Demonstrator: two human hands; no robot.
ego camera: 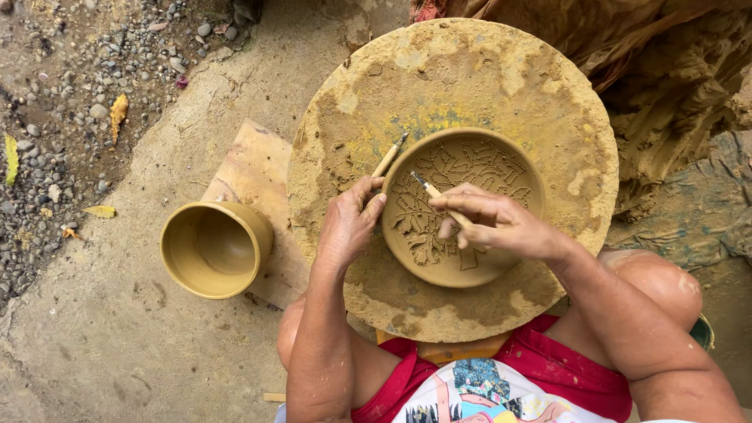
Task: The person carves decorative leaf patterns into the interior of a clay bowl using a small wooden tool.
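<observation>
Head view: a carved clay bowl (462, 207) sits at the centre of a round clay-caked wheel (470, 70). The left hand (348, 223) touches the bowl's left rim, fingers closed on a thin stick (389, 157). The right hand (489, 219) pinches a carving tool (433, 190) — tip inside the bowl. A plain clay pot (215, 249) lies tipped on a board (254, 172) — left of the wheel.

A tan clay pot (216, 248) lay tipped on a flat board (252, 174), its open mouth facing the camera. Gravel (70, 86) with yellow leaves (117, 113) covered the ground at left. A heap of wet clay (674, 86) rose at right.
</observation>
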